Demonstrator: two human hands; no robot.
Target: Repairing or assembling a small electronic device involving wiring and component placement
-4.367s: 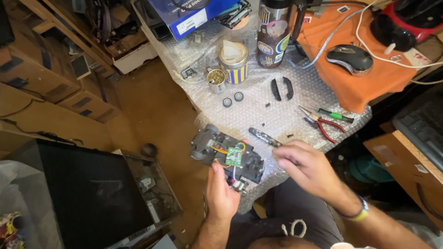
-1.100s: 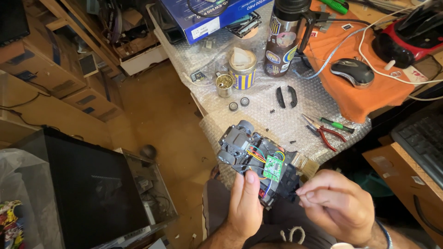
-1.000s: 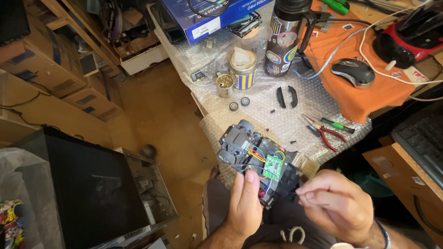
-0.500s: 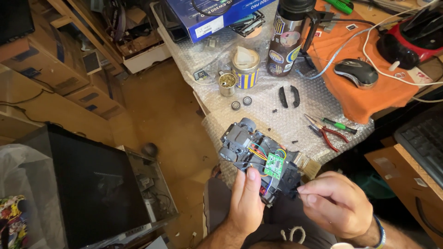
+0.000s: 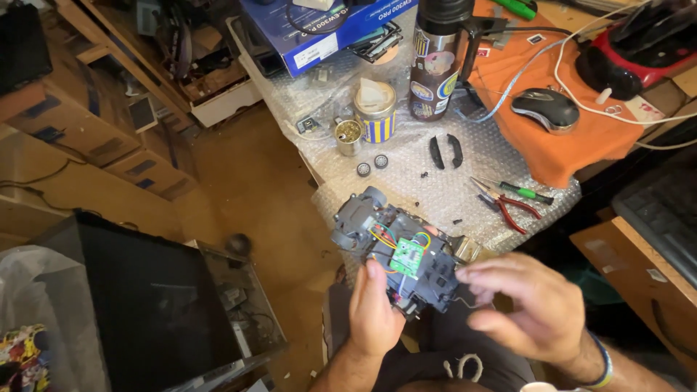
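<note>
My left hand [image 5: 374,312] grips a dark grey toy car chassis [image 5: 396,250] from below, the thumb lying on its top. The chassis is open, showing a small green circuit board [image 5: 407,258] with coloured wires. My right hand [image 5: 530,308] hovers just right of the chassis, blurred, fingers spread toward it. A thin wire [image 5: 468,299] curls out by its fingertips; whether the fingers pinch it I cannot tell. The chassis is held over the near edge of the bubble-wrap covered table [image 5: 435,192].
On the bubble wrap lie red-handled pliers [image 5: 515,209], a green screwdriver [image 5: 523,192], two black curved parts [image 5: 444,151], two small wheels [image 5: 372,165], a tin [image 5: 375,112] and a bottle [image 5: 433,62]. A mouse [image 5: 544,109] rests on orange cloth. A dark box [image 5: 138,297] stands at left.
My right hand has shifted slightly right of the chassis and spread its fingers. Since 4.4 s ago the chassis was lifted and turned in my left hand.
</note>
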